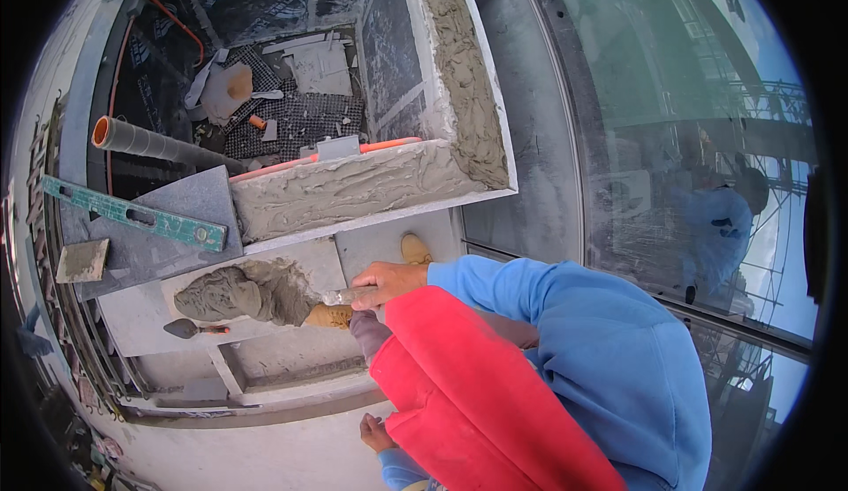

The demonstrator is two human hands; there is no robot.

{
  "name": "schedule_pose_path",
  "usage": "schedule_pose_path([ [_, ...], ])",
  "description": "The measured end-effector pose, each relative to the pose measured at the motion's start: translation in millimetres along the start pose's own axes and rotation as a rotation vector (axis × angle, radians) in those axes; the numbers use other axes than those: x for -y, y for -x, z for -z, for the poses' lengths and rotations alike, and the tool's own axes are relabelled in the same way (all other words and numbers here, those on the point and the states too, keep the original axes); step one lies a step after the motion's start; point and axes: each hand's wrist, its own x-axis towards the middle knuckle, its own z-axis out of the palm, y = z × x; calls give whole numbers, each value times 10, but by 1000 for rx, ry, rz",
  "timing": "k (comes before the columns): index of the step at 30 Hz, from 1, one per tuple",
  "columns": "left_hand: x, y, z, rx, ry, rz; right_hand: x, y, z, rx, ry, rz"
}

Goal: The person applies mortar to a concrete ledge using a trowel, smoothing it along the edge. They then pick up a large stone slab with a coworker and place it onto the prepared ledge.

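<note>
head view: right hand (389,283) closed round the handle of a mortar-crusted hand tool (346,296), working end can't be made out. left hand (378,434) lower in view, fingers partly curled; can't tell if it holds anything. red garment (481,385) blocks sight of part of the left arm. wet mortar heap (234,293) sits on the pale slab just beyond the tool, near the tan boot (331,316). pointing trowel (196,328) lies beside the heap. teal spirit level (137,213) across grey stone tile (190,204), square tan block (82,261) near its edge. mortar bed (344,189) spread along the wall top.
</note>
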Motion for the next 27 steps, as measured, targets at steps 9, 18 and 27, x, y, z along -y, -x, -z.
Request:
schedule_pose_path([
  [9,-1554,422,-596,87,-227,-276,812,2222,1815,-877,-335,66],
  [18,-1211,779,-466,40,-439,-172,-158,1439,4330,-1586,344,19],
  [27,-1224,997,-668,100,-482,-210,-1312,1647,3423,-1395,444,-618],
])
